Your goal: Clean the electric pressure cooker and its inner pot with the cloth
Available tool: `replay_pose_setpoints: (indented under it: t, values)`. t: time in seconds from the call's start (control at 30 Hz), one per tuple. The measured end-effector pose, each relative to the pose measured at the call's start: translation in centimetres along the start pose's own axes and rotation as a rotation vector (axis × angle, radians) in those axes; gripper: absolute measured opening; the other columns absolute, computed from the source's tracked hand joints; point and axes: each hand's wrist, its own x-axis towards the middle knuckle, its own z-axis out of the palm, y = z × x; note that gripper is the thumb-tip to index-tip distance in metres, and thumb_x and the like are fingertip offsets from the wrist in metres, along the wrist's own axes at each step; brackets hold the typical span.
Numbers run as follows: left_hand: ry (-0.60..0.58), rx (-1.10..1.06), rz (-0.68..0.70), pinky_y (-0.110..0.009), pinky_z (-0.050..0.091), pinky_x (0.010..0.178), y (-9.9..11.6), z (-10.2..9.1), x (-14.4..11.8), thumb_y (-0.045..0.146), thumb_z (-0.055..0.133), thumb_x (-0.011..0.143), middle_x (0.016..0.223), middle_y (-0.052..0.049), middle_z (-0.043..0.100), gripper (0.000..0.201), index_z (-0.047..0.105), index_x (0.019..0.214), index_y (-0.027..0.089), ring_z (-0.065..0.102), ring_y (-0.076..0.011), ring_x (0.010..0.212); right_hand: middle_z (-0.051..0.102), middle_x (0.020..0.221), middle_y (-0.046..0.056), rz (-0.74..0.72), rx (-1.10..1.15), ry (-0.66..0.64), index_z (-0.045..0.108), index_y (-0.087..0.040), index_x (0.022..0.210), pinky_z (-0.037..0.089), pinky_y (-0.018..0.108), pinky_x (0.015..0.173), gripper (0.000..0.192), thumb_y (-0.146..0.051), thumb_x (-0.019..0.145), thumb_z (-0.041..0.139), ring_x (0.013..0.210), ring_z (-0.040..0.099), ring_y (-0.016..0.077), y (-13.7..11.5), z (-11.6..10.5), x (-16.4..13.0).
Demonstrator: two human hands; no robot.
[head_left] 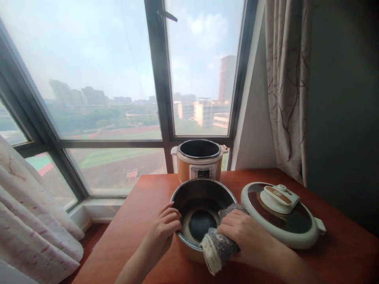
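A round dark inner pot (203, 223) with a shiny rim stands near the front of the table. My left hand (167, 221) grips its left rim, fingers curled over the edge and the thumb hidden. In my right hand (237, 228) is a grey and cream cloth (219, 249), bunched over the pot's right rim, part of it hanging outside. Behind the pot sits the cooker body (183, 167), yellow and white with a control panel, its top uncovered. To the right lies the cooker lid (304, 223), pale with dark glass and a white knob.
The reddish-brown wooden table (124, 232) ends at a slanted left edge. Large windows (103, 79) rise behind it. Curtains hang at the left (32, 221) and the right (287, 86), beside a dark wall (343, 118).
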Motion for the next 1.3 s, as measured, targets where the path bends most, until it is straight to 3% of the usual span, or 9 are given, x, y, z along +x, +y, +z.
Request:
replay_pose_setpoints:
  t: [0.13, 0.27, 0.37, 0.57, 0.67, 0.8, 1.03, 1.17, 1.3]
  values:
    - [0.003, 0.14, -0.071, -0.044, 0.037, 0.112, 3.2, 0.6, -0.4, 0.009, 0.043, 0.092, 0.081, -0.002, 0.065, 0.022, 0.059, 0.086, 0.023, 0.061, -0.0189, 0.096, 0.07, 0.088, 0.002, 0.051, -0.051, 0.035, 0.063, -0.022, 0.084, 0.033, 0.035, 0.075, 0.027, -0.045, 0.076, 0.075, 0.08, 0.06, 0.0217, -1.8, 0.8, 0.1]
    - [0.02, 0.165, -0.09, -0.051, 0.036, 0.113, 6.7, 1.5, -0.6, 0.004, 0.04, 0.082, 0.075, -0.001, 0.061, 0.024, 0.057, 0.085, 0.022, 0.06, -0.0192, 0.081, 0.07, 0.083, 0.003, 0.115, -0.091, 0.01, 0.061, -0.021, 0.08, 0.033, 0.035, 0.07, 0.024, -0.041, 0.074, 0.073, 0.074, 0.06, 0.022, -4.2, 1.2, 0.6]
    - [-0.003, 0.208, -0.1, -0.049, 0.044, 0.106, 7.7, 1.7, -0.6, 0.003, 0.039, 0.073, 0.072, -0.002, 0.06, 0.025, 0.053, 0.08, 0.022, 0.06, -0.0197, 0.074, 0.07, 0.081, 0.004, 0.116, -0.116, 0.007, 0.06, -0.021, 0.08, 0.033, 0.034, 0.068, 0.023, -0.039, 0.074, 0.073, 0.072, 0.061, 0.0214, -5.7, 2.1, 1.2]
    - [-0.012, 0.048, -0.17, -0.04, 0.049, 0.097, 6.1, 0.7, -0.6, 0.003, 0.041, 0.077, 0.066, 0.002, 0.059, 0.023, 0.054, 0.081, 0.023, 0.061, -0.0149, 0.064, 0.069, 0.083, 0.004, 0.0, -0.167, 0.077, 0.058, -0.02, 0.085, 0.03, 0.036, 0.064, 0.026, -0.041, 0.079, 0.072, 0.07, 0.059, 0.0207, -6.4, 3.9, 1.7]
    - [0.026, -0.042, -0.149, -0.035, 0.048, 0.094, 5.0, 0.3, -0.8, 0.001, 0.038, 0.082, 0.068, 0.004, 0.062, 0.028, 0.055, 0.088, 0.022, 0.062, -0.0116, 0.064, 0.069, 0.086, 0.003, -0.013, -0.141, 0.04, 0.059, -0.02, 0.086, 0.031, 0.034, 0.066, 0.033, -0.047, 0.078, 0.074, 0.073, 0.058, 0.02, -5.6, 3.1, 1.0]
    - [0.036, -0.135, -0.122, -0.031, 0.047, 0.092, 3.6, -0.5, -1.1, 0.0, 0.036, 0.085, 0.067, 0.004, 0.062, 0.028, 0.053, 0.079, 0.022, 0.061, -0.0104, 0.066, 0.068, 0.089, 0.001, -0.067, -0.089, -0.024, 0.059, -0.021, 0.086, 0.032, 0.033, 0.07, 0.033, -0.046, 0.077, 0.078, 0.078, 0.057, 0.0194, -3.3, 1.0, -0.4]
    - [-0.032, -0.179, -0.103, -0.037, 0.038, 0.111, 1.6, -1.4, -0.8, 0.012, 0.032, 0.099, 0.066, 0.003, 0.063, 0.039, 0.057, 0.07, 0.022, 0.064, -0.0111, 0.073, 0.068, 0.098, 0.001, -0.054, 0.018, -0.005, 0.061, -0.022, 0.093, 0.036, 0.035, 0.083, 0.02, -0.028, 0.08, 0.075, 0.093, 0.057, 0.0222, -1.1, 0.0, -2.1]
    - [-0.038, -0.053, -0.057, -0.042, 0.037, 0.114, 1.8, -1.2, -0.7, 0.009, 0.035, 0.095, 0.072, 0.0, 0.065, 0.033, 0.057, 0.074, 0.022, 0.065, -0.0143, 0.087, 0.067, 0.093, 0.0, -0.012, -0.031, 0.041, 0.061, -0.022, 0.088, 0.035, 0.035, 0.079, 0.024, -0.033, 0.076, 0.078, 0.089, 0.057, 0.0224, -1.8, 1.2, -1.9]
    - [-0.072, 0.035, -0.044, -0.046, 0.036, 0.115, 3.6, -0.9, -1.0, 0.007, 0.042, 0.091, 0.081, -0.002, 0.066, 0.023, 0.06, 0.089, 0.022, 0.062, -0.0184, 0.098, 0.066, 0.086, 0.001, 0.006, -0.082, 0.133, 0.059, -0.022, 0.08, 0.034, 0.036, 0.074, 0.029, -0.039, 0.072, 0.08, 0.081, 0.057, 0.0221, -2.5, 2.1, -1.7]
